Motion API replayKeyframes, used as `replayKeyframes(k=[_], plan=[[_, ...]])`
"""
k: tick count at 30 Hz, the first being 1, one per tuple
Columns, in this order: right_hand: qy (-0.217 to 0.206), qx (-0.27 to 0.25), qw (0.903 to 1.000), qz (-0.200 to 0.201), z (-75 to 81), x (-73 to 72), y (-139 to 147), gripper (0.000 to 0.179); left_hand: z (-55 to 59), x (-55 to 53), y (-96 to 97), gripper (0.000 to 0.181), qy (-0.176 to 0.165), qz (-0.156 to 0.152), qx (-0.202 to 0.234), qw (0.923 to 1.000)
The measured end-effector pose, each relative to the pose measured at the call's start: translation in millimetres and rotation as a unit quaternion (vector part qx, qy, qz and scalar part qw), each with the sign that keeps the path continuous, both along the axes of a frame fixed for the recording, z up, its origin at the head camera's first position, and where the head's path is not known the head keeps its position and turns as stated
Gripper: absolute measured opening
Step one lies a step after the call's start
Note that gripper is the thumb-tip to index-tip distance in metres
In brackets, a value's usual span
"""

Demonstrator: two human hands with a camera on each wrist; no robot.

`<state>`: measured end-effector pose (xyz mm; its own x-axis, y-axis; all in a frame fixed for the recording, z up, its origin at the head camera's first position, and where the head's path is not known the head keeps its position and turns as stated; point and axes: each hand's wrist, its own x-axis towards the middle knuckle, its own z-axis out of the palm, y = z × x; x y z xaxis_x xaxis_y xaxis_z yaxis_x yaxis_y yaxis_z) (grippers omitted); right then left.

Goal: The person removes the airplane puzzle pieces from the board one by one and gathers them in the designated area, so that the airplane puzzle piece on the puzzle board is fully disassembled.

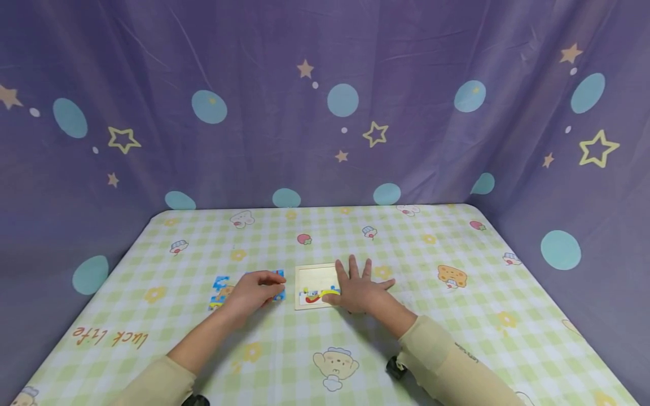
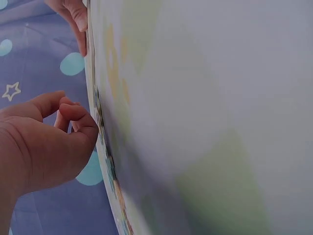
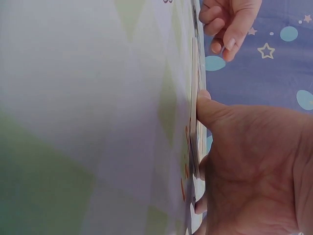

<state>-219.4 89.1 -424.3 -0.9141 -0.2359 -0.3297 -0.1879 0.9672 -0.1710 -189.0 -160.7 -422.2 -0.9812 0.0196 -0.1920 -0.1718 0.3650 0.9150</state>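
Note:
A shallow wooden puzzle tray point(image 1: 297, 290) lies on the table with colourful jigsaw pieces point(image 1: 311, 297) along its near side; bare wood shows above them. My right hand point(image 1: 358, 290) rests over the tray's right part, fingers spread, thumb on the pieces, and hides that side. In the right wrist view the right thumb point(image 3: 209, 108) touches the tray from above. Left of the tray, my left hand point(image 1: 250, 294) hovers over blue jigsaw pieces point(image 1: 280, 295), its fingers loosely curled and thumb near the index finger. Nothing shows between them. More loose pieces point(image 1: 219, 283) lie left of that hand.
A green-and-white checked tablecloth point(image 1: 406, 349) with printed cartoon figures covers the table. A purple curtain point(image 1: 254, 152) with stars and blue dots hangs behind the table and at both sides.

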Motion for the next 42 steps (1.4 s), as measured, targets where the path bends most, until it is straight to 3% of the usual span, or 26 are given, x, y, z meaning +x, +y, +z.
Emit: replayKeyframes(k=[13,21,25,30,38,42], plan=[[-0.004,0.012,0.9999,0.000,-0.6,-2.1,-4,0.093,-1.6,-4.2,22.2,0.018,-0.010,-0.007,-0.006,0.9999],[-0.001,0.022,0.9998,-0.005,-11.8,-8.2,-5,0.096,-6.0,-8.2,34.1,0.017,0.016,-0.021,-0.003,0.9996],[-0.001,0.022,0.9997,-0.009,-16.2,-10.8,-4,0.097,-8.0,-9.4,38.4,0.016,0.033,-0.029,-0.021,0.9988],[0.001,0.023,0.9997,-0.008,-7.5,-6.2,-3,0.095,-9.2,-9.5,40.6,0.020,0.041,-0.032,-0.050,0.9974],[0.007,0.016,0.9999,0.001,-1.3,-0.8,-2,0.093,-9.0,-8.6,40.8,0.026,0.030,-0.047,-0.112,0.9921],[0.008,0.017,0.9998,0.002,-1.6,-0.5,-2,0.093,-8.9,-8.1,41.9,0.026,0.024,-0.053,-0.120,0.9911]])
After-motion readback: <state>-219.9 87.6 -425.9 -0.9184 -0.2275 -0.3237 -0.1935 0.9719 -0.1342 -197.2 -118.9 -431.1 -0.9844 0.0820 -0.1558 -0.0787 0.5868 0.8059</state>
